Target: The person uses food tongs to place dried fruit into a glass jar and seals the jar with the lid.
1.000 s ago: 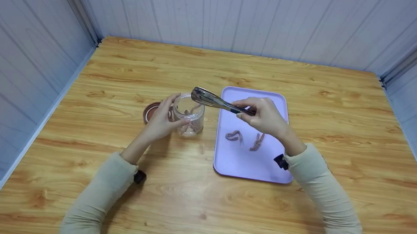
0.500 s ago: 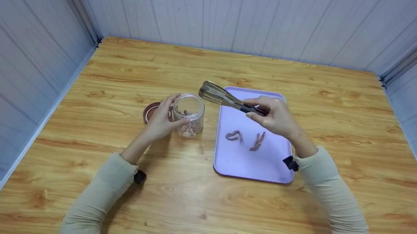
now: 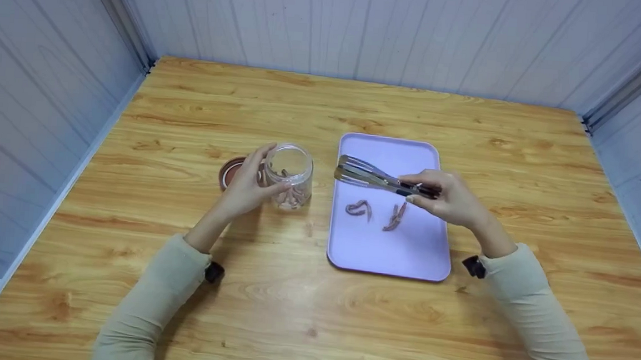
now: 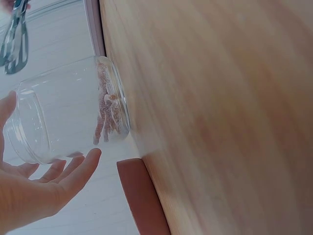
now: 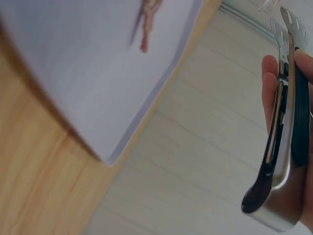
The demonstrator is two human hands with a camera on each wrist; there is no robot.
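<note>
My left hand grips a clear jar around its upper side, thumb at the front and fingers behind. Several brownish-pink, dried-meat-like strips lie at the jar's bottom; its mouth is uncovered. In my right hand is a pair of metal serving tongs with dark grips, pinched between thumb and fingers. The slotted ends are slightly apart with nothing between them, above the purple tray. Two groups of similar strips lie on that tray, a curled one at left and a straighter one at right.
A reddish-brown lid lies on the table left of the jar, partly hidden by my left hand. The wooden table meets pale panel walls at the back and sides.
My right hand has carried the tongs from over the jar's mouth rightward and nearer, above the tray. Their ends have spread apart. My left hand and the jar have stayed put.
</note>
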